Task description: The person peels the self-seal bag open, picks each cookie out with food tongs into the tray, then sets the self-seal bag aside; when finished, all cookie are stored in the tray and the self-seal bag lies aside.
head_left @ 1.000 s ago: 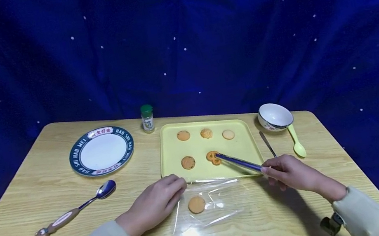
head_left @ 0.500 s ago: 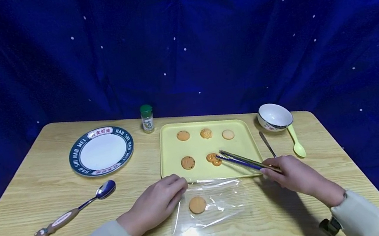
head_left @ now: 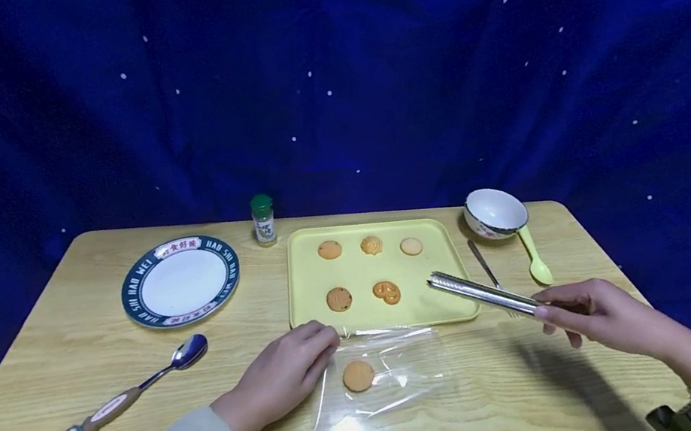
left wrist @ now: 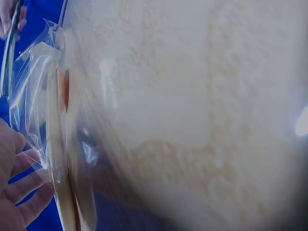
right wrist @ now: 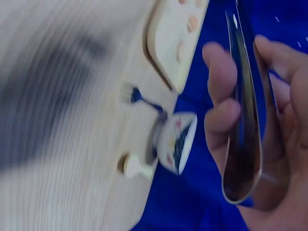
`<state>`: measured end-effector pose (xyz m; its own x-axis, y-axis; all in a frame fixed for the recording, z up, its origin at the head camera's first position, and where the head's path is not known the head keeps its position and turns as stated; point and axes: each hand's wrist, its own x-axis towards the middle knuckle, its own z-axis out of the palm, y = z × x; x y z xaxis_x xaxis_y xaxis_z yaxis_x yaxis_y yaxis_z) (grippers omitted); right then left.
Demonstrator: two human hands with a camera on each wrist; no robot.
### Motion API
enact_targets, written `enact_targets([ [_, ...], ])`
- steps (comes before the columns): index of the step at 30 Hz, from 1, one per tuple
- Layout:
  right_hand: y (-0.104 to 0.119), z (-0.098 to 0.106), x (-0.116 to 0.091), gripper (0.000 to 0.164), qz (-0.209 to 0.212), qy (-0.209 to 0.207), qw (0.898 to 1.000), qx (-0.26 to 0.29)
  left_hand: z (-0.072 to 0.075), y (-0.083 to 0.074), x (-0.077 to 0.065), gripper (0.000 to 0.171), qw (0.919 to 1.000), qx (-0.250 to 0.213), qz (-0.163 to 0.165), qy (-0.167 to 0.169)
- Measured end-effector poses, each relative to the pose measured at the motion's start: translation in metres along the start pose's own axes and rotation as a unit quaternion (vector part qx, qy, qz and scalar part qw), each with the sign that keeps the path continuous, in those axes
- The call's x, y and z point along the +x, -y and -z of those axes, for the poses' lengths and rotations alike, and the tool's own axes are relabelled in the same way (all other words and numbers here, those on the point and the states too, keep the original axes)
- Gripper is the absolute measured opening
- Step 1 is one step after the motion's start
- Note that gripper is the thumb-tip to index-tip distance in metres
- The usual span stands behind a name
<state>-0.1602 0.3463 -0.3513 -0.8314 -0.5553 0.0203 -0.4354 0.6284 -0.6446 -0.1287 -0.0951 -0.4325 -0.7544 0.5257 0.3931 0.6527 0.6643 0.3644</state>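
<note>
My left hand (head_left: 285,372) holds the upper left corner of a clear plastic bag (head_left: 405,366) by the tray's front edge; the left wrist view shows its fingertips against the film (left wrist: 36,96). A round cookie (head_left: 359,376) lies in the bag. With my right hand (head_left: 598,314) I grip metal tongs (head_left: 482,292) by their bent end, as the right wrist view shows. Their tips hover over the right part of the yellow tray (head_left: 363,319), with no cookie seen between them. On the tray lie a pretzel-shaped cookie (head_left: 387,292), a speckled cookie (head_left: 339,299) and several others.
A rimmed plate (head_left: 183,281) and a bear-handled spoon (head_left: 135,394) lie on the left. A green-capped seasoning jar (head_left: 263,220) stands behind the tray. To the right are a bowl (head_left: 496,212), a yellow spoon (head_left: 535,260) and a fork (head_left: 482,260).
The tongs have moved away from the pretzel-shaped cookie, right with my right hand, and rotated in the grip. That cookie stays on the tray. My left hand keeps its place at the bag.
</note>
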Motion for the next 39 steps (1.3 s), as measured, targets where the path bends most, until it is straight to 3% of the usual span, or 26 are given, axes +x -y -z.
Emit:
enact_targets([
  [3, -0.007, 0.01, -0.019, 0.021, 0.035, 0.045, 0.997, 0.049, 0.0, 0.0, -0.001, 0.005, 1.0, -0.002, -0.001, -0.004],
  [7, -0.016, 0.01, -0.037, 0.029, 0.055, 0.108, 0.986, 0.115, -0.001, 0.0, 0.0, 0.005, 1.0, -0.002, -0.004, -0.008],
  [10, -0.018, 0.002, -0.043, 0.028, 0.06, 0.12, 0.985, 0.113, -0.001, 0.001, 0.0, 0.006, 1.0, 0.0, -0.004, -0.007],
  [16, -0.008, -0.025, -0.032, 0.018, 0.046, 0.079, 0.996, 0.024, -0.003, 0.0, 0.001, 0.006, 0.9999, 0.002, -0.011, -0.012],
  [19, 0.001, -0.038, -0.022, 0.022, 0.042, 0.039, 0.996, -0.073, -0.003, 0.0, 0.002, 0.005, 0.9998, 0.003, -0.014, -0.012],
  [24, 0.011, -0.055, -0.002, 0.026, 0.112, -0.007, 0.972, -0.205, -0.002, 0.0, 0.003, 0.005, 0.9999, 0.001, -0.012, -0.01],
  [28, 0.015, -0.064, 0.012, 0.026, 0.157, -0.007, 0.963, -0.218, -0.003, 0.001, 0.004, 0.004, 0.9998, 0.004, -0.017, -0.007],
  [35, 0.019, -0.075, 0.027, 0.031, 0.175, 0.028, 0.956, -0.233, -0.001, 0.0, 0.004, 0.005, 0.9997, 0.01, -0.021, 0.006],
  [39, 0.022, -0.078, 0.031, 0.029, 0.206, 0.011, 0.94, -0.272, 0.0, 0.0, 0.005, 0.005, 0.9995, 0.014, -0.025, 0.015],
])
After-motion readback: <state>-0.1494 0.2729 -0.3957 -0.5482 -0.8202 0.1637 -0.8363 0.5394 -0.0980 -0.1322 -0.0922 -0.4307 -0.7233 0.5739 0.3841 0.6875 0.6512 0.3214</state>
